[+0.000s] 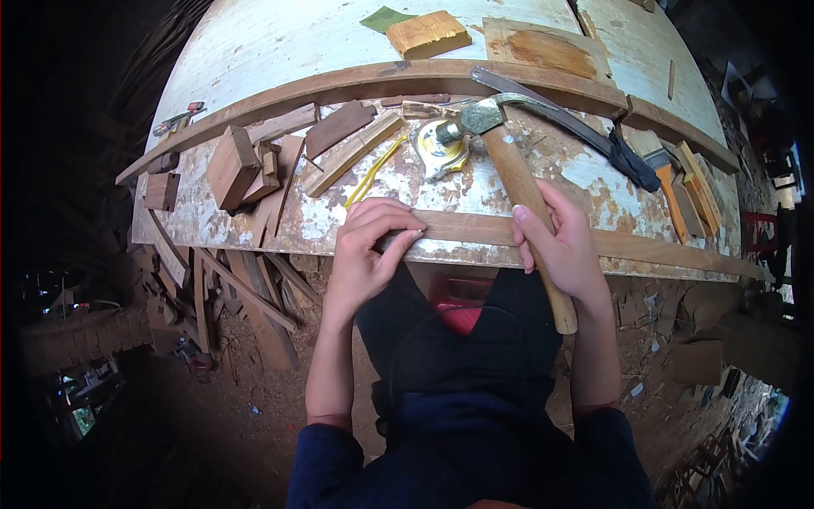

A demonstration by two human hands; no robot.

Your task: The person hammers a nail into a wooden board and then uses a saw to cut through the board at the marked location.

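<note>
My right hand [555, 233] is wrapped round the wooden handle of a claw hammer [513, 165]. The hammer's metal head is raised toward the far side, above the bench beside a tape measure [438, 151]. My left hand [370, 246] is closed in a pinch, thumb against forefinger, at the left end of a long wooden strip [475, 227]. A tiny bright speck shows at those fingertips, too small to name. The strip lies along the bench's near edge and passes beneath my right hand.
Across the worn bench [322, 229] runs a long wooden rail [339, 85]. Wood blocks [233, 167] stand at left. A handsaw [560, 119] and a paintbrush [670, 195] lie at right. Farther back is a thick wood block [428, 35]. Scrap boards [246, 288] lean below the bench.
</note>
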